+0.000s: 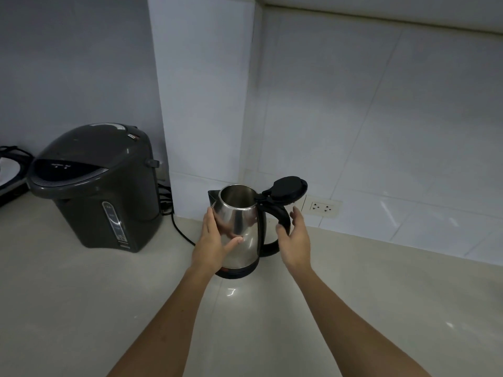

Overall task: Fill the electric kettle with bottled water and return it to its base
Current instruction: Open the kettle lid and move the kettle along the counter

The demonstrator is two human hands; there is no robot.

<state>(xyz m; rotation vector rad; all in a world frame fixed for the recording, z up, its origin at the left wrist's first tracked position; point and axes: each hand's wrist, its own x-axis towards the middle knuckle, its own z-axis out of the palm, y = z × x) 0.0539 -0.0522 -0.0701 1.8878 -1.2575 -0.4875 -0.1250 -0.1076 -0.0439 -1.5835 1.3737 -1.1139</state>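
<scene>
A stainless-steel electric kettle (242,227) stands upright on its black base (236,272) on the pale countertop, near the wall corner. Its black lid (288,189) is flipped up and the inside looks empty. My left hand (213,240) lies flat against the kettle's left side, fingers spread and thumb across the front. My right hand (295,236) is cupped beside the black handle (281,217), fingers apart and around it, with the grip not closed. No water bottle is in view.
A large dark-grey hot-water dispenser (95,186) stands to the left, its black cord (179,229) running toward the kettle. A wall socket (322,207) sits behind the kettle to the right. Part of another appliance (11,170) shows at the far left edge.
</scene>
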